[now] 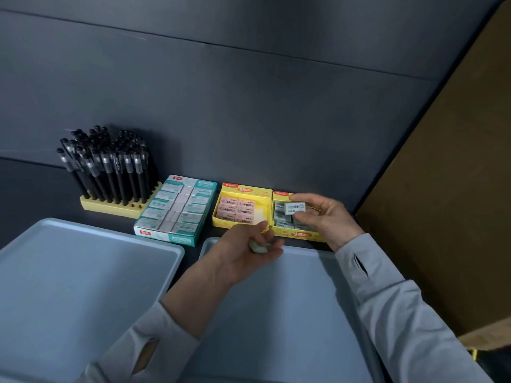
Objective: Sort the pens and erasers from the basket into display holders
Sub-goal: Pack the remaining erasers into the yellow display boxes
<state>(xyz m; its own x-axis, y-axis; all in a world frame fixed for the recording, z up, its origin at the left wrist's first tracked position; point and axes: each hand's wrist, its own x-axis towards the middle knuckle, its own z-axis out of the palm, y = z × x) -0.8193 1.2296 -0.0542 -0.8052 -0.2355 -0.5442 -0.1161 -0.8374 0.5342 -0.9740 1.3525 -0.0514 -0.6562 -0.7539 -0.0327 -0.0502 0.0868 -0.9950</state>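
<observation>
Nearly done, seemingly: pens [110, 167] racked at 10 o'clock.
The right hand [323, 217] pinches a grey eraser [294, 208] above the 1 o'clock box [301, 234]; the left hand [243, 252] curls round a white eraser [258, 247].

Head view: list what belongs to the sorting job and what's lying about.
Job: pens, pen holder, teal eraser box, pink eraser box, grey eraser box, labelled eraser in right hand, white eraser in left hand, grey trays.
Lying about: brown board.

one head view, looking steeply down, close over the hands [276, 233].
</observation>
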